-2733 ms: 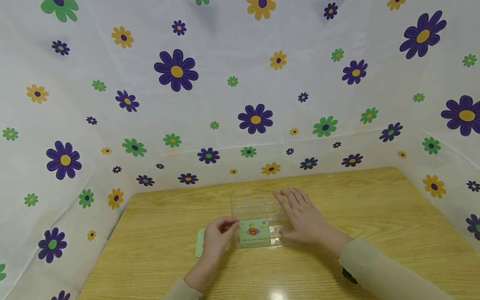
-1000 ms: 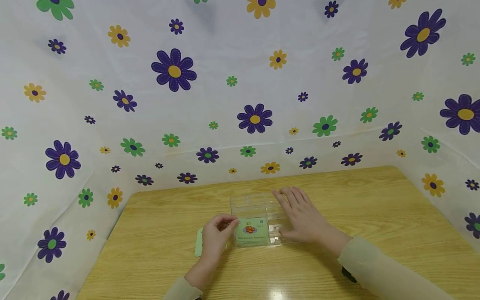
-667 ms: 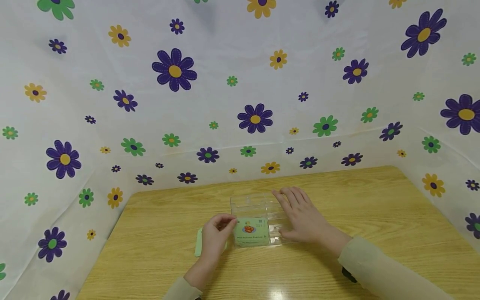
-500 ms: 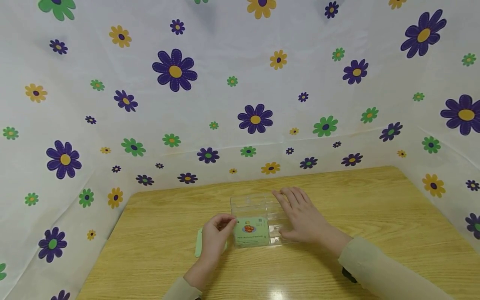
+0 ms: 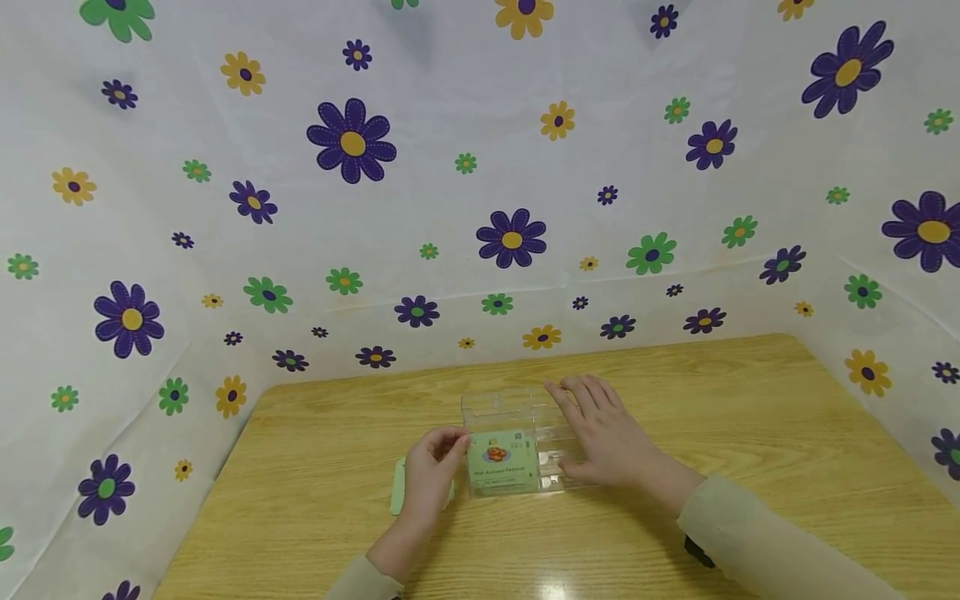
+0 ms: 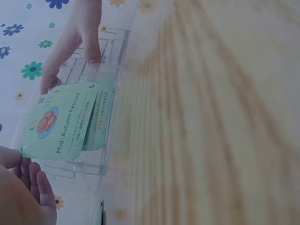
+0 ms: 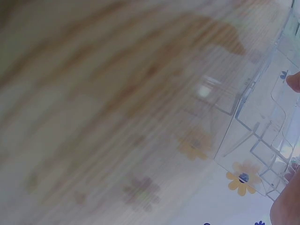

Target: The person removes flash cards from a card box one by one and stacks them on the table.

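Note:
My left hand (image 5: 427, 479) pinches the upper left corner of a light green card (image 5: 501, 471) printed "Mid-Autumn Festival" with a picture of food on a plate. In the left wrist view the card (image 6: 58, 122) stands slightly askew in front of another green card (image 6: 104, 110). Both are at the left part of a clear plastic case (image 5: 497, 403) with moulded compartments. My right hand (image 5: 600, 433) lies spread across the right part of this case, fingers fairly straight, thumb towards the near edge. The right wrist view shows only the case's clear wall (image 7: 255, 122) and bits of that hand.
More green card (image 5: 397, 487) lies on the wooden table (image 5: 337, 433), left of the case and partly hidden by my left hand. A white cloth (image 5: 450, 200) with purple, green and yellow flowers hangs behind the table and along both sides.
The pinched card has shifted slightly left and up, so a second card's lower edge shows beneath it. My left hand has drifted a little left with it. The right hand stays put.

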Tool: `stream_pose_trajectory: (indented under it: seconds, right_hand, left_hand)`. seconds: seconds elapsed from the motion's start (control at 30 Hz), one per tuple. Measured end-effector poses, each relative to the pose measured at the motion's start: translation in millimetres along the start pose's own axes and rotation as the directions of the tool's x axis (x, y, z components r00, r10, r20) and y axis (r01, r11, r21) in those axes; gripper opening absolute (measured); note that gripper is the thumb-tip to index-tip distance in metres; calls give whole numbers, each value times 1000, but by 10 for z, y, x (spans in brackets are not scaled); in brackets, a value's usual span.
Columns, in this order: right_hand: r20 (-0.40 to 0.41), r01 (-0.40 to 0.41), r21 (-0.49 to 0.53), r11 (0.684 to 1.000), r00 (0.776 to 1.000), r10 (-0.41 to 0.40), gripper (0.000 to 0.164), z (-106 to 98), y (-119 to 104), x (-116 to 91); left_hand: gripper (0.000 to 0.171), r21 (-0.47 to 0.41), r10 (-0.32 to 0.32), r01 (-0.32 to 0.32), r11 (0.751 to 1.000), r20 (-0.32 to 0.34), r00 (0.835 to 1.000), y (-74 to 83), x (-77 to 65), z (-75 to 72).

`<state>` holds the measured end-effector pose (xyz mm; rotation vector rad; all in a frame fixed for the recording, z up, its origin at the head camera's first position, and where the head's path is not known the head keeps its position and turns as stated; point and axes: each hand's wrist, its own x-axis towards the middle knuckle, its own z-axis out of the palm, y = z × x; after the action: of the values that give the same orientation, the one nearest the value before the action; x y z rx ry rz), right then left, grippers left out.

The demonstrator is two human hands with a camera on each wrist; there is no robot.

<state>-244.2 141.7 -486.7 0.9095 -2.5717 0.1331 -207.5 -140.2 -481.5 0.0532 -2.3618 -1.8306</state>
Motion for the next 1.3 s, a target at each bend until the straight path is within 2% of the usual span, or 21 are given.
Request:
stream_pose_trajectory:
  seconds: [0.27,0.43,0.63,1.3]
  right_hand:
    - [58,-23,-7,1000,998,23,112,-29,-6,0]
    - [48,-20,-6,1000,999,20,112,-16,1,2]
    - [29,-12,-12,1000,1000,12,111,-16,4,3]
    - [39,-17,-10,1000,999,17,112,-20,-4,4]
  left_hand:
    - [17,-28,-11,11,1000,7,1000,4,9,-21]
    - [16,-50,-17,17,999,10,1000,13,20,-29]
    - [15,-42,10,-10,999,3,1000,15,23,-35]
    - [15,-76,15,-17,997,-24,1000,12,23,-54]
